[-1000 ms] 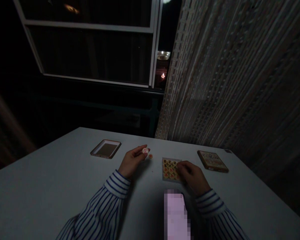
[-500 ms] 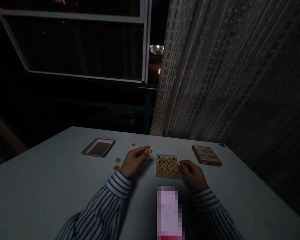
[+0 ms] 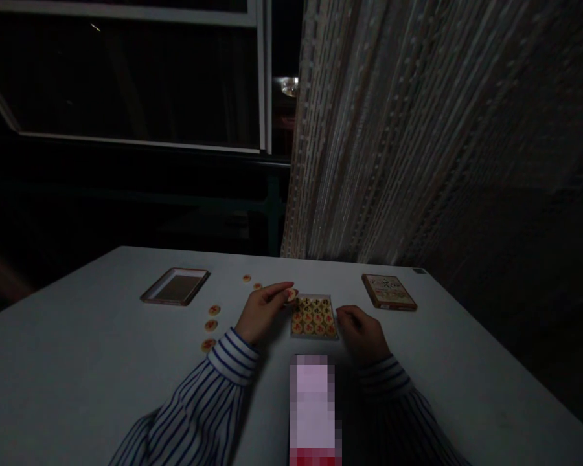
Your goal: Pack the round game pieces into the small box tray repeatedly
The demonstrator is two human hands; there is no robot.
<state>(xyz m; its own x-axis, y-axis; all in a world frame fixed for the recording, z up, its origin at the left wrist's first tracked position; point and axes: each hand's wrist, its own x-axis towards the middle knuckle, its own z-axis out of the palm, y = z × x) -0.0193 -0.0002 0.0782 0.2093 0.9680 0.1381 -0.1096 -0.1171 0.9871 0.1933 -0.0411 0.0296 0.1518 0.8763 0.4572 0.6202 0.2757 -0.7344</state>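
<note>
My left hand (image 3: pixel 262 312) pinches a small round game piece (image 3: pixel 289 294) between thumb and fingers, right at the upper left corner of a clear tray (image 3: pixel 313 316) filled with several round pieces. My right hand (image 3: pixel 360 332) rests curled at the tray's right edge, touching it. Several loose round pieces (image 3: pixel 210 325) lie on the white table (image 3: pixel 78 362) to the left of my left hand. Both arms wear blue-striped sleeves.
An open box half (image 3: pixel 173 287) lies at the far left of the table and a printed box lid (image 3: pixel 388 291) at the far right. A string curtain (image 3: pixel 418 129) hangs behind the table; a dark window (image 3: pixel 126 77) is at left. A blurred patch sits near me.
The view has shifted right and down, bringing more loose pieces into sight on the left. My left hand carried its piece toward the tray's corner. My right hand stays beside the tray.
</note>
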